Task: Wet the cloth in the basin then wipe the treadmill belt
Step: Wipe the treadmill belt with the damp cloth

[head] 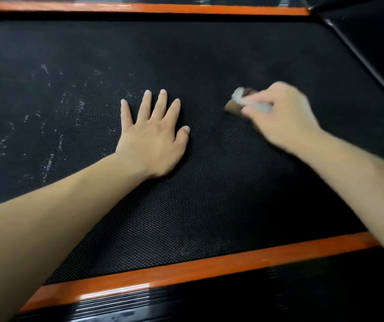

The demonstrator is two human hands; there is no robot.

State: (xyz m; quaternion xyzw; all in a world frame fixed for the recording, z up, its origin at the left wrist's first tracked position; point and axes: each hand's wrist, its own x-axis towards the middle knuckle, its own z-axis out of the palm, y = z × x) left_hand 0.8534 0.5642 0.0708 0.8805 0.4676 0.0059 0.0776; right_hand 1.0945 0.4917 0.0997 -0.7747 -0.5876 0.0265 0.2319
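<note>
The black textured treadmill belt (209, 194) fills most of the view. My left hand (151, 135) lies flat on its middle with fingers spread and straight. To the right, my right hand (281, 117) grips a small bunched cloth (239, 99), grey-white and brown, and holds it against the belt. That hand and the cloth are blurred. White dusty streaks (47, 126) mark the belt's left part. No basin is in view.
An orange strip (186, 268) borders the belt on the near side, with a ribbed black side rail (140, 303) below it. A second orange strip (140, 8) runs along the far side. A dark frame part (367, 73) slants at the upper right.
</note>
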